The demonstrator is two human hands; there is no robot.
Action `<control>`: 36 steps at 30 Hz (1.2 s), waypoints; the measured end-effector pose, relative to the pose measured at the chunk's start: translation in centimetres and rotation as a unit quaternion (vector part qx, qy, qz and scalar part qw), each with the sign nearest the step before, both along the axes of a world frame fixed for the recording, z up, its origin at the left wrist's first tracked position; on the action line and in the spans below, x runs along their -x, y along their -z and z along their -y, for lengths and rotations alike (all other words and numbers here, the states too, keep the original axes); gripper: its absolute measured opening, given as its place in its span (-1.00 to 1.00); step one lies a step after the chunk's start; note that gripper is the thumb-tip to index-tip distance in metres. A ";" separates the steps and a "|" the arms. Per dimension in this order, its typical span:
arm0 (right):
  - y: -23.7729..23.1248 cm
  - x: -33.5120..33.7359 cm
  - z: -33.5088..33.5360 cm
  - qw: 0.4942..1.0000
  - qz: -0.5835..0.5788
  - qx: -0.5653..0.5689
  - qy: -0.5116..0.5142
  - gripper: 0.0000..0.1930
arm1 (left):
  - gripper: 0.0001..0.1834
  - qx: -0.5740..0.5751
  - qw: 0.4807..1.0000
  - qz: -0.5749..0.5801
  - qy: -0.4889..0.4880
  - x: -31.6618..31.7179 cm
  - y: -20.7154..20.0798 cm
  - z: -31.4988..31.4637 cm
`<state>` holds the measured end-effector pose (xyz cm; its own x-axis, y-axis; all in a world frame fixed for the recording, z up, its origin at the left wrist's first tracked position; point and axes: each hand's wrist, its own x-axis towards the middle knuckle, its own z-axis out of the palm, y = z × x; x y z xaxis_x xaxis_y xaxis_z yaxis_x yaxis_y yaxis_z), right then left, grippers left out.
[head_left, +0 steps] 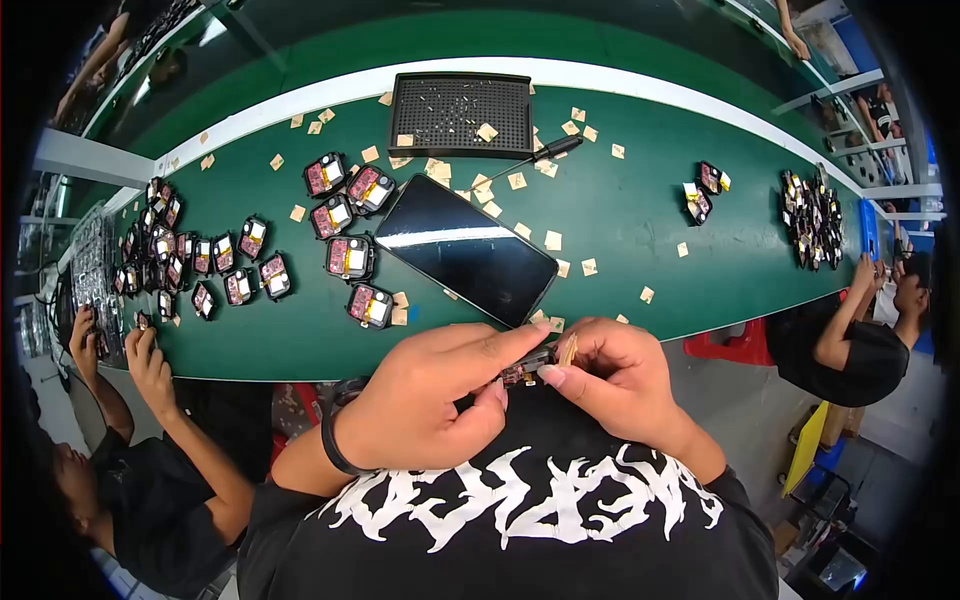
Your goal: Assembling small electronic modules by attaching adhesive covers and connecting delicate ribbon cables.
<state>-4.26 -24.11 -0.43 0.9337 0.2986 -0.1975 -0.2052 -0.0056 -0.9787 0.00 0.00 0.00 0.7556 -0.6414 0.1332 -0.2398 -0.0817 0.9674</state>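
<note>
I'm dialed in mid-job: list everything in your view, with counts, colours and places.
Table: one, green, centre
Tray: one, black, far edge
Screwdriver: one, black handle, before the tray
Tablet-like slab: one, glossy black, mid-table
Loose modules: five, black with red and white, left of the slab; two more right of centre
Module clusters: two, uncountable, same colours, table's left and right ends
Square pieces: many, tan, scattered
Stool: one, red, beyond right edge
Co-workers: several, partly seen, sides and top
Held module: one, dark, in left hand
Held piece: one, tan, pinched by right hand
Wristband: one, black, left wrist
</note>
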 end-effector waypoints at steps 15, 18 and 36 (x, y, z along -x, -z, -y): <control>0.0 -0.6 -0.3 0.998 0.063 0.014 -0.009 -0.89 | -0.44 -0.020 0.996 0.075 -0.049 0.1 -0.1 0.1; 0.5 -1.4 1.7 0.984 0.135 0.094 0.073 -0.88 | -0.51 -0.058 0.991 0.063 -0.102 0.1 0.2 -1.3; 5.1 -8.3 15.3 0.735 0.339 0.551 0.202 -0.66 | -0.85 -0.398 0.740 0.162 -0.517 -9.9 3.1 -19.9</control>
